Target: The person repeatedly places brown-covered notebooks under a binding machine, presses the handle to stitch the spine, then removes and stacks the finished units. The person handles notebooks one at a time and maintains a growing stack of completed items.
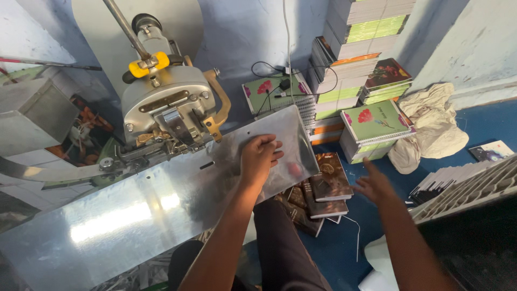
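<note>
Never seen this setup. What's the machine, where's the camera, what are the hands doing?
One picture, from a camera on the person's head, looking down. The grey machine head with a yellow clamp sits over a shiny metal work plate; what kind of machine it is, I cannot tell for sure. The left hand rests flat on that plate, holding nothing. The right hand is open and blurred, above the blue floor near a low pile of dark-covered booklets. Behind stand stacks of green flower-covered notebooks, with a crumpled cloth beside them.
</note>
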Demonstrator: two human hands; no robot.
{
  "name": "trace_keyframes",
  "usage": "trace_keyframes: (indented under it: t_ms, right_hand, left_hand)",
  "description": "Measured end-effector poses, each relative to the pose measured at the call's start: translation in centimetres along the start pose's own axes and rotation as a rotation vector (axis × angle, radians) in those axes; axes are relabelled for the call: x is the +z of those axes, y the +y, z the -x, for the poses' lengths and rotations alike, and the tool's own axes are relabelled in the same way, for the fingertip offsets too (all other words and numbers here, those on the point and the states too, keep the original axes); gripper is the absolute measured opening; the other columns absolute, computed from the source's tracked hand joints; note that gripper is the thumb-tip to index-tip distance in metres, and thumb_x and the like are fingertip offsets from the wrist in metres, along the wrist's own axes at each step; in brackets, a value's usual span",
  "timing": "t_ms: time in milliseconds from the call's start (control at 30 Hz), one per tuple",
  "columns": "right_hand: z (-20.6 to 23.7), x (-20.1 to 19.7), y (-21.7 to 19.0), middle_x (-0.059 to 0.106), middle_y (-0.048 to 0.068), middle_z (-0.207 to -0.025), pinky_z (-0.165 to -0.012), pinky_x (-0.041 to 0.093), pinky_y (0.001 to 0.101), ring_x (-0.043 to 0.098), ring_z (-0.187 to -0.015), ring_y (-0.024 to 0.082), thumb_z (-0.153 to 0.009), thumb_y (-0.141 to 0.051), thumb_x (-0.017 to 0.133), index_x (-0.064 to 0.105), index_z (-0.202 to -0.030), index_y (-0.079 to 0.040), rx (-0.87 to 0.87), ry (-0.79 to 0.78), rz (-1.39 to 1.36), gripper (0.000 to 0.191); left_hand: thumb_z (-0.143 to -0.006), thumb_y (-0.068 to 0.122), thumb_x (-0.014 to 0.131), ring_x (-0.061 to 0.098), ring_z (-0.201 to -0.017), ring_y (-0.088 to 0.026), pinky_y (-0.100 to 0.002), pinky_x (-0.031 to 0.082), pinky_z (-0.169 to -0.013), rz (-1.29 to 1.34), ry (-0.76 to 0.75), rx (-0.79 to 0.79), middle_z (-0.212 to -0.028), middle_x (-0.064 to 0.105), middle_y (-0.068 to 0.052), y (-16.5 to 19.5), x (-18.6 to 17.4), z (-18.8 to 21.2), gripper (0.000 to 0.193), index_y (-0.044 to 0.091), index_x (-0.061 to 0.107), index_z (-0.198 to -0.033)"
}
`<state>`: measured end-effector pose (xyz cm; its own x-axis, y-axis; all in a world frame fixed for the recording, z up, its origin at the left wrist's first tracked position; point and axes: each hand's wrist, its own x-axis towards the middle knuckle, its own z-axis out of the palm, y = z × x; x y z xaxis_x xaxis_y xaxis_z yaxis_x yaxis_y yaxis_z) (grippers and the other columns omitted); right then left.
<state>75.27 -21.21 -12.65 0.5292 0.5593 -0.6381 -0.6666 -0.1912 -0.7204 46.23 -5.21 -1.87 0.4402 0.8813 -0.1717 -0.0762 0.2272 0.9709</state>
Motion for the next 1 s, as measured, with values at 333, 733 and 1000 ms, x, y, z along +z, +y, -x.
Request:
trace_keyframes:
  t_ms: [333,733,1000]
  right_hand:
    - [-1.6,2.3,-4.4,0.017,0.038,-0.161,-0.109,0.042,0.061,0.028,-0.15,0.048,-0.089,-0.054,0.071,0.012,-0.165,-0.008,-0.181,-0.129,-0.042,0.106]
    - [1.6,10.1,-7.3,0.045,0.027,-0.154,-0.116,0.043,0.0467,0.048,-0.144,0.033,-0.097,-0.037,0.078,0.026,-0.163,0.002,-0.865,-0.103,0.479,0.093]
    - [7.5,15.3,-5.7,0.052,0.025,-0.151,-0.117,0.04,0.0466,0.049,-0.142,0.039,-0.088,-0.025,0.079,0.051,-0.147,0.004,-1.418,-0.148,1.014,0.072]
  left_hand:
    - [-0.096,0.018,0.059,0.077,-0.093,-0.021,-0.035,0.059,-0.081,-0.023,0.009,0.026,-0.113,0.076,-0.011,-0.6,0.1,-0.3,0.035,0.0,0.063,-0.127]
    - [-0.093,0.015,0.064,0.073,-0.092,-0.018,-0.032,0.055,-0.076,-0.071,-0.023,0.189,-0.113,0.074,-0.011,-3.5,0.1,-1.3,0.042,0.001,0.056,-0.132]
    - [-0.091,0.018,0.069,0.069,-0.103,-0.019,-0.034,0.059,-0.078,-0.263,-0.035,0.309,-0.125,0.065,-0.011,-3.9,0.0,1.4,0.059,0.004,0.047,-0.144]
